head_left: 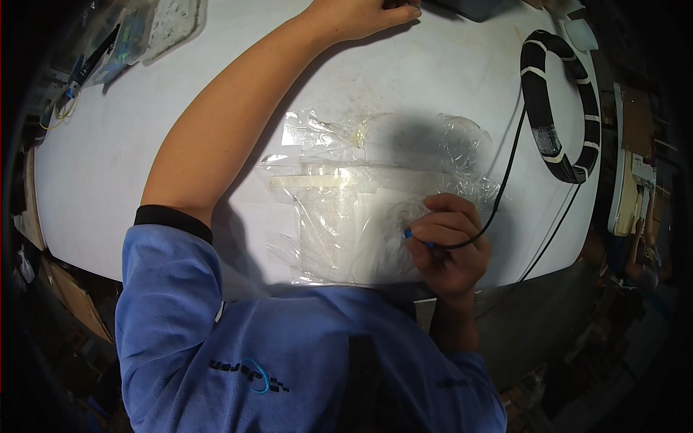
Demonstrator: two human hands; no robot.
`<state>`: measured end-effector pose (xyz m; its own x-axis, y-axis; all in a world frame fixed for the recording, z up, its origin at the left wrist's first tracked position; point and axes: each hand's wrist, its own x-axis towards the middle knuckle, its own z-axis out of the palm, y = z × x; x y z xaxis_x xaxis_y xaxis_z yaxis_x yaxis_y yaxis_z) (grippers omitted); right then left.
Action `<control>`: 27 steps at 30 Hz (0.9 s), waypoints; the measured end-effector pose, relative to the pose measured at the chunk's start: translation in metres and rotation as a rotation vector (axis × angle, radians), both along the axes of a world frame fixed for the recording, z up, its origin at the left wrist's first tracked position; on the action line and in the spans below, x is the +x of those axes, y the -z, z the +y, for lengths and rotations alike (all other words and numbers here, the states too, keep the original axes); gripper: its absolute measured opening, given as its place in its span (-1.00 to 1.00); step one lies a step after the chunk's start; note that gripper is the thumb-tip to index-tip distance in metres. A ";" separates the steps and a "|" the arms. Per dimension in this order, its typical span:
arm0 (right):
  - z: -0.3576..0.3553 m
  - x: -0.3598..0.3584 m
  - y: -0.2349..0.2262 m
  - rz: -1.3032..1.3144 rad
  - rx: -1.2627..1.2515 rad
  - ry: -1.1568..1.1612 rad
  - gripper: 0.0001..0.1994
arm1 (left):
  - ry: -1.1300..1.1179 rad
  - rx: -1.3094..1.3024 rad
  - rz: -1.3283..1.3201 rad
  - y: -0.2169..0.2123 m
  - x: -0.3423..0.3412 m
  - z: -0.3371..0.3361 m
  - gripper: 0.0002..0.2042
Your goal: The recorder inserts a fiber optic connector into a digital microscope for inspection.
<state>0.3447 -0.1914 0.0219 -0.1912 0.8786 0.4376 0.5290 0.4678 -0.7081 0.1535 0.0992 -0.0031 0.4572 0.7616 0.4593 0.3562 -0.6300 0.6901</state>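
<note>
My right hand (451, 242) is closed around the end of a black cable (498, 206), over the near right part of the table. A small blue connector (408, 234) shows at its fingertips. Under and beside this hand lies crinkled clear plastic film (328, 224), spread across the table in front of me. From the hand the cable curves up to a thick black coil (536, 86) tied with white bands. My left arm reaches far across the table. The left hand (361, 16) is at the top edge, fingers curled; what they hold, if anything, is hidden.
A clear plastic tray (173, 29) and bagged parts (126, 50) stand at the far left, with a dark tool (97, 54) beside them. A dark object (473, 7) is at the far edge. A white cup-like thing (580, 35) sits behind the coil. Cluttered shelves (635, 166) stand right of the table.
</note>
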 end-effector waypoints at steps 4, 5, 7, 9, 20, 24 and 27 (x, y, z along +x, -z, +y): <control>0.002 0.000 0.000 -0.031 0.031 -0.008 -0.83 | 0.006 0.017 0.000 0.000 0.000 0.000 -0.78; 0.002 0.000 -0.001 -0.031 0.032 -0.009 -0.83 | 0.005 0.017 0.000 0.000 0.000 0.000 -0.78; 0.001 -0.001 -0.002 -0.024 -0.001 -0.006 -0.84 | -0.003 0.019 -0.006 0.002 0.000 0.001 -0.78; 0.000 -0.001 0.000 -0.008 0.007 0.005 -0.85 | 0.001 0.023 -0.003 0.001 0.000 0.001 -0.78; 0.002 -0.001 -0.002 -0.012 0.031 0.001 -0.84 | 0.001 -0.012 -0.011 0.002 0.000 0.001 -0.78; 0.000 -0.001 -0.002 -0.019 -0.001 -0.004 -0.83 | -0.005 0.038 0.004 0.002 0.000 0.001 -0.78; 0.002 -0.001 -0.002 -0.018 0.004 -0.003 -0.83 | -0.007 0.016 0.006 0.002 0.001 0.001 -0.78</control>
<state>0.3442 -0.1896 0.0240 -0.2016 0.8764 0.4373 0.5402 0.4719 -0.6968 0.1544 0.1002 -0.0048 0.4546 0.7575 0.4686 0.3646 -0.6383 0.6780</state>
